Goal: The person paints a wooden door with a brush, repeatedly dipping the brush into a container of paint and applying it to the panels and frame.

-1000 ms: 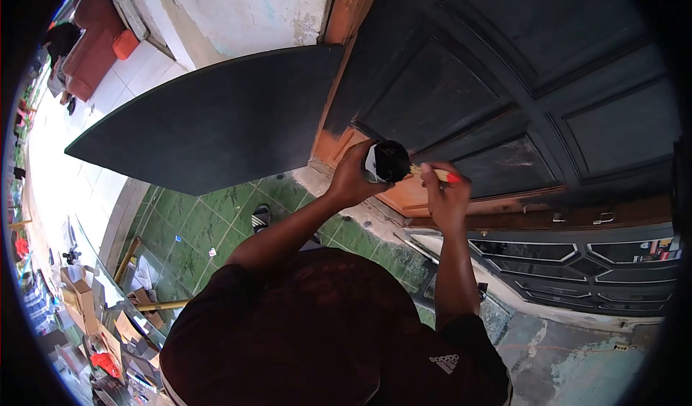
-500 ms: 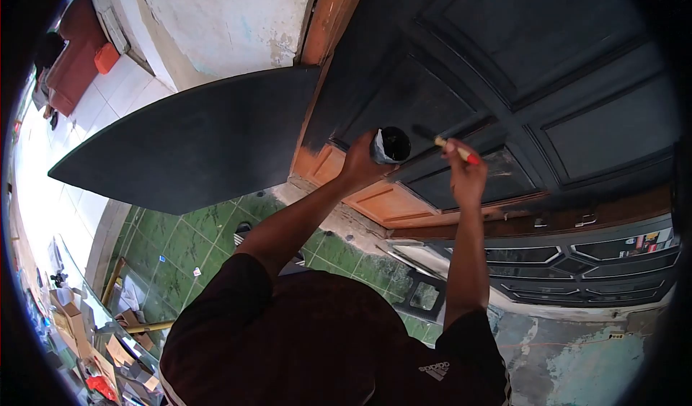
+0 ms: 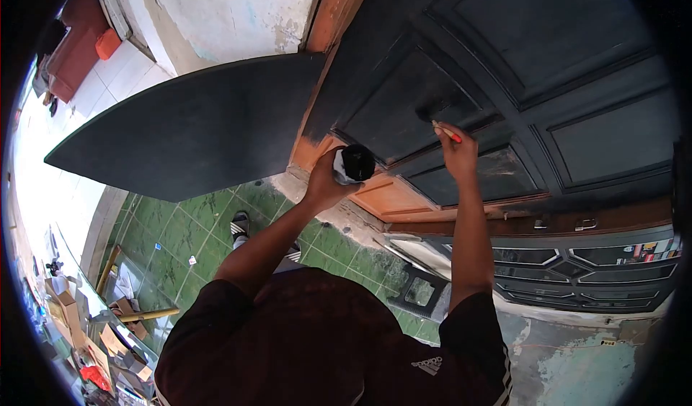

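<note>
My left hand [image 3: 329, 180] is wrapped round a cup [image 3: 358, 163] of black paint, its pale outside showing on the left. In my right hand [image 3: 459, 152] is a paintbrush [image 3: 445, 131] with a light and red handle. Its dark bristles lie against a panel of the wooden door [image 3: 404, 96], which is mostly coated black. Bare orange-brown wood [image 3: 391, 196] still shows along the door's lower left part. The cup is held just in front of this door, lower and to the left of the brush.
A dark, curved-edge board or door leaf [image 3: 194, 128] juts out at the left. Below are green floor tiles [image 3: 209, 211] and my sandalled foot [image 3: 239, 224]. Cardboard boxes [image 3: 66, 312] and clutter lie at lower left. A padlock [image 3: 586, 224] hangs on the frame at right.
My left hand has moved left and down with the cup, away from the brush. My right hand has shifted slightly up and left, and the bristles now press on the door panel.
</note>
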Demonstrator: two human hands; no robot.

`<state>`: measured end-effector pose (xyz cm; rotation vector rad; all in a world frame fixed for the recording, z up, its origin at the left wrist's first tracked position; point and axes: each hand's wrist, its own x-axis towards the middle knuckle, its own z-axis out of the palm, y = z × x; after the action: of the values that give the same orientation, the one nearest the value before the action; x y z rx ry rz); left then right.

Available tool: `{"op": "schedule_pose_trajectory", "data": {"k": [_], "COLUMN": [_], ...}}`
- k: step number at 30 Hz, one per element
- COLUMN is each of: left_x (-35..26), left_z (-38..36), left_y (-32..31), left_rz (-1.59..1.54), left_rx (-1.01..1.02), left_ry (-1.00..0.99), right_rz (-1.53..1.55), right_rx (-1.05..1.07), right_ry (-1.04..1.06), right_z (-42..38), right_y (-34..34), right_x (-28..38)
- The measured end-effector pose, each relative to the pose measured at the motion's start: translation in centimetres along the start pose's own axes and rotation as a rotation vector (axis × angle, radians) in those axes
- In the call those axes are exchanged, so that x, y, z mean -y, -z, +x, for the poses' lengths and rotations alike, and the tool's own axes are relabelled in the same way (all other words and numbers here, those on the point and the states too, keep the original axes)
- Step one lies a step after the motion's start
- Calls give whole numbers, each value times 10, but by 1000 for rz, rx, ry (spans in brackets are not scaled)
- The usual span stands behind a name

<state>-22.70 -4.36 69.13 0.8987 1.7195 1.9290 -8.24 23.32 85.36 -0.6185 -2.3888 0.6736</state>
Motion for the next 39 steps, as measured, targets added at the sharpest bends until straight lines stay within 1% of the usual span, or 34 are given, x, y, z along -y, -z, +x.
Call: {"op": "schedule_pose_trajectory", "data": {"k": [1, 4, 5, 7, 9, 10, 11, 13, 16, 18, 21, 24, 27, 30, 33, 36, 38, 39], "left_x": [-15, 0, 6, 11, 14, 21, 30, 26, 21, 26, 38, 37, 35, 31, 32, 25, 22, 21], "left_z": [-9, -38, -49, -64, -75, -79, -85, -92, -104, -111, -118, -120, -119, -118, -117, -112, -109, -109], "left_y": [10, 29, 33, 41, 49, 50, 50, 54, 64, 70, 76, 78, 79, 82, 82, 79, 77, 76], "left_rz": [33, 88, 165, 142, 164, 147, 130, 119, 134, 136, 197, 206, 230, 228, 226, 165, 145, 133], "left_rx": [16, 30, -37, -43, -33, -64, -90, -118, -136, -155, -174, -184, -180, -194, -210, -179, -167, -159], "left_ry": [61, 51, 47, 96, 119, 125, 134, 144, 157, 171, 180, 203, 194, 168, 182, 183, 177, 175], "right_rz": [-57, 48, 67, 104, -30, -97, -141, -230, -80, -158, -55, -264, -177, -194, -125, -14, -295, -284], "right_rx": [26, -243, -215, -164, 80, 203, 209, 218, -9, -162, -168, 200, 156, -118, -265, 39, 307, 266], "right_ry": [36, 183, 146, 62, -80, -147, -112, -35, 63, 211, 137, -56, 90, 241, 149, 63, -59, 39], "right_z": [4, 13, 12, 5, 2, 3, 3, 9, 22, 22, 8, 2, 10, 25, 26, 19, 24, 31], "right_y": [0, 26, 31, 39, 18, 6, -3, -14, 22, 47, 48, 2, -13, 30, 59, 31, 3, -1], "right_x": [-1, 12, 22, 40, 23, 12, 1, -9, -11, 22, 33, 30, -6, 19, 63, 61, 71, 57]}}
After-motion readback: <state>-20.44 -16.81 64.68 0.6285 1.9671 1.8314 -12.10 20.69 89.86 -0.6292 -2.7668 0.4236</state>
